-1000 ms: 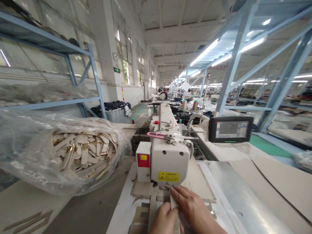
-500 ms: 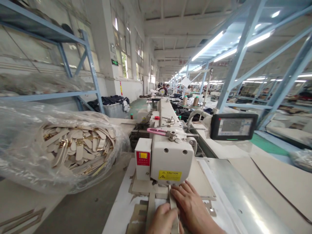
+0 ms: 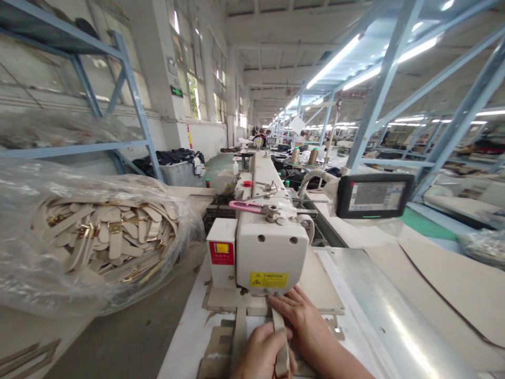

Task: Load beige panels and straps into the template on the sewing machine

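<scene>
Plastic bag and machine head sit further left in view than half a second ago. Pale strip lies between the hands, far end by the head. Left hand pinches it, thumb and fingers closed. Right hand lies along its far end, fingers extended; cannot tell whether they grip.

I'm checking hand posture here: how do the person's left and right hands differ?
The left hand is curled, pinching the beige strap; the right hand is flatter, its fingers extended. The left hand sits farther from the sewing machine head, while the right hand's fingertips are close to the head's lower edge. Both hands are bare and at the strap.
</scene>
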### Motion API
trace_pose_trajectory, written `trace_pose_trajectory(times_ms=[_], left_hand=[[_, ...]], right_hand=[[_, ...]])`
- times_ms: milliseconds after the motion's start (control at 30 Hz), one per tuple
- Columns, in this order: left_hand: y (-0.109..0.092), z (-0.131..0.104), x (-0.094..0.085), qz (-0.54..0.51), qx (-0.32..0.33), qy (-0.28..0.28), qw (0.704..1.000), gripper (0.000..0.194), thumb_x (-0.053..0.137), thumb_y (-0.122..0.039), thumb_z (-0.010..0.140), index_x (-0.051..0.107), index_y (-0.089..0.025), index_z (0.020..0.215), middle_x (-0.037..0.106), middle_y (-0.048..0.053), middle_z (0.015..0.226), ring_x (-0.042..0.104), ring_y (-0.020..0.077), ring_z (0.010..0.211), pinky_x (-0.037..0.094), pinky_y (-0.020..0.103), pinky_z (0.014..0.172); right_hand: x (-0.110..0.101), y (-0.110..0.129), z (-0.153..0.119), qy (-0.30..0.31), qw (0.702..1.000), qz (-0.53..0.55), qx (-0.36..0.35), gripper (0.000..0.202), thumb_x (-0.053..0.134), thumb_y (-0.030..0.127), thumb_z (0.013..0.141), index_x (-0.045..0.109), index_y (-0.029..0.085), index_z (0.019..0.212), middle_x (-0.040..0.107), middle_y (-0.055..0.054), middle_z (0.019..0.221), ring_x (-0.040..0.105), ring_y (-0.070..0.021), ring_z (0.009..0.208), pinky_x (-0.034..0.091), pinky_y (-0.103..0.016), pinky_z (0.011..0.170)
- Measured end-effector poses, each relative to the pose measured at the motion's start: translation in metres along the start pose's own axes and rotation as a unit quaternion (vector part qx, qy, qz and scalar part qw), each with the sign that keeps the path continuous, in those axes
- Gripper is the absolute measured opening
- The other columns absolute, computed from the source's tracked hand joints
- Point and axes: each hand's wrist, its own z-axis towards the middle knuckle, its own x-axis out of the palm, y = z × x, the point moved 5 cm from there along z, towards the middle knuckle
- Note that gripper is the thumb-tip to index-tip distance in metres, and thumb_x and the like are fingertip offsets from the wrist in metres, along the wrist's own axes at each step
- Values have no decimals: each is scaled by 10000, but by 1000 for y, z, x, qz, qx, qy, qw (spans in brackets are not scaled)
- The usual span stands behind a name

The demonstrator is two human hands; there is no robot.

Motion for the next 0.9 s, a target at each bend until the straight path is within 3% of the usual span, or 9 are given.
trace_pose_trajectory(times_ms=[167,367,533,733,900], left_hand=[[7,7,0,30,11,12,999,526,699,-626,714,576,-166,936,579,-21,533,458,96,399,329,209,426],[20,22,-1,39,4,-45,998,601,620,-732,528,491,-221,817,486,-59,404,372,107,278,294,230,339],[13,13,-5,47,12,-43,998,572,626,-693,527,491,-221,820,548,-46,459,408,109,277,269,221,329],[0,0,-6,50,77,-3,996,443,630,-603,714,533,-187,830,578,-28,561,472,82,353,299,207,392],[-1,2,-8,60,57,-13,997,513,649,-644,682,538,-173,854,551,-40,516,445,72,361,296,194,394]], right_hand=[[1,-3,-1,0,999,-8,36,543,536,133,806,625,272,1324,687,-30,1290,476,-287,1342,117,-583,1236],[7,-4,-3,-26,997,-57,48,487,535,155,849,617,250,1320,676,-15,1309,404,-270,1394,-44,-506,1252],[11,-6,-8,-60,995,-70,46,523,540,117,778,603,217,1287,687,-8,1257,344,-262,1423,-78,-461,1254],[5,-1,-4,-65,991,-107,53,441,546,119,806,667,287,1196,681,14,1208,456,-259,1312,-56,-506,1245],[4,3,-5,-74,990,-122,13,445,557,103,804,642,243,1218,675,-9,1167,490,-246,1276,-57,-492,1250]])
